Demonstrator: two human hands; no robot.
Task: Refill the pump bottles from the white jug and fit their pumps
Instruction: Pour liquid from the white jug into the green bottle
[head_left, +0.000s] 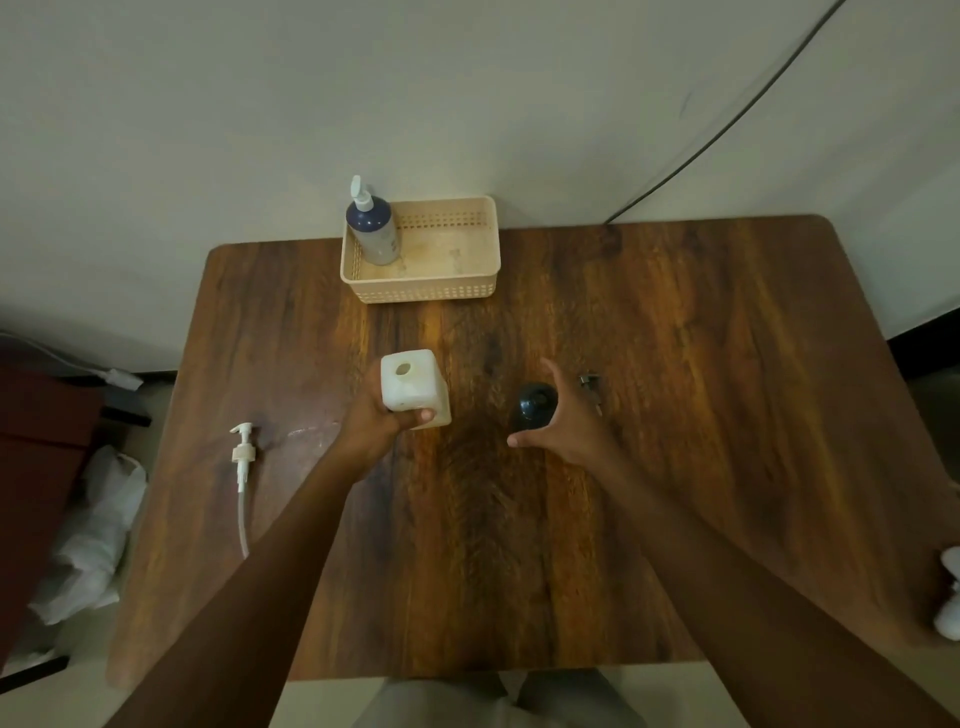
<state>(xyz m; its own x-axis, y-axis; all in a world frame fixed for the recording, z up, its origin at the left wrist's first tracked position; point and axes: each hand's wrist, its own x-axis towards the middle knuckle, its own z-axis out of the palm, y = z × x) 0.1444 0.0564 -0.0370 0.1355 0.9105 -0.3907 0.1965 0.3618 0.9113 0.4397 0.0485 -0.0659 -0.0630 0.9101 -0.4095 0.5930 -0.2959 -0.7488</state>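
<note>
Head camera, looking down on a brown wooden table (675, 364) set against a pale wall: a person's two bare arms reach in from the near edge. The left hand (376, 421) is wrapped around the white jug (413, 387), fingers curled under its near side, the thumb tip showing at its lower right corner; the jug stands upright near the table's middle, its round mouth uncapped and facing up. The right hand (563, 421) is spread wide, thumb and fingers apart and gripping nothing, cupped just beside a dark, uncapped pump bottle (532, 408) that stands upright to the right of the jug. Whether the palm touches the bottle cannot be told. Just past the right hand's fingers lies a small dark pump head (591, 384), partly hidden and too dim to make out in detail.

At the table's left edge a white pump (242, 449) lies flat, its clear dip tube (242, 519) trailing toward the near edge. At the far edge sits a beige perforated basket (447, 288); in its left corner stands a navy-and-white pump bottle (375, 228) with a white pump fitted. A dark cable (727, 119) runs across the wall at upper right. White crumpled plastic (98, 525) lies on the floor to the left.
</note>
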